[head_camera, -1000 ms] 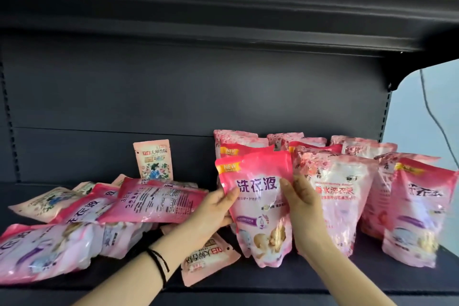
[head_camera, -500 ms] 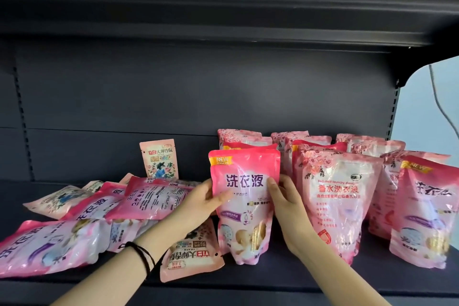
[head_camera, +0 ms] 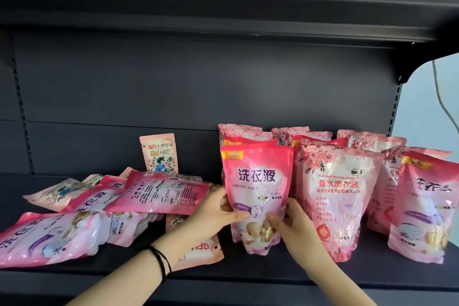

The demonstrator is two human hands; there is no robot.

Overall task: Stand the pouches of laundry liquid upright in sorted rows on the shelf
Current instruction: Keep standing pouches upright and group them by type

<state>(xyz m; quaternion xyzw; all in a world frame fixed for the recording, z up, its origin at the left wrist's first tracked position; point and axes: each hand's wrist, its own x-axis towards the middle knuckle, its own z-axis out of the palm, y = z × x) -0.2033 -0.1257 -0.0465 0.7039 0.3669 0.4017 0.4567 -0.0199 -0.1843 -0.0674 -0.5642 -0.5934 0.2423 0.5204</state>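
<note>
A bright pink pouch (head_camera: 257, 181) with a yellow NEW tag stands upright on the dark shelf (head_camera: 248, 271), in front of another like it. My left hand (head_camera: 213, 213) holds its lower left edge, thumb across the front. My right hand (head_camera: 290, 223) pinches its lower right side. To its right stands a pale floral pouch (head_camera: 340, 196), then another bright pink pouch (head_camera: 422, 206), with more rows behind. On the left, several pouches lie flat in a heap (head_camera: 164, 194).
A small peach sachet (head_camera: 160, 154) leans upright against the back panel. Another small sachet (head_camera: 198, 251) lies flat under my left wrist. The upper shelf (head_camera: 223, 7) overhangs closely. The shelf ends at a bracket (head_camera: 397, 117) on the right.
The pouch went from hanging tilted above the shelf to standing upright on it. Both hands slid down from its upper sides to its lower part.
</note>
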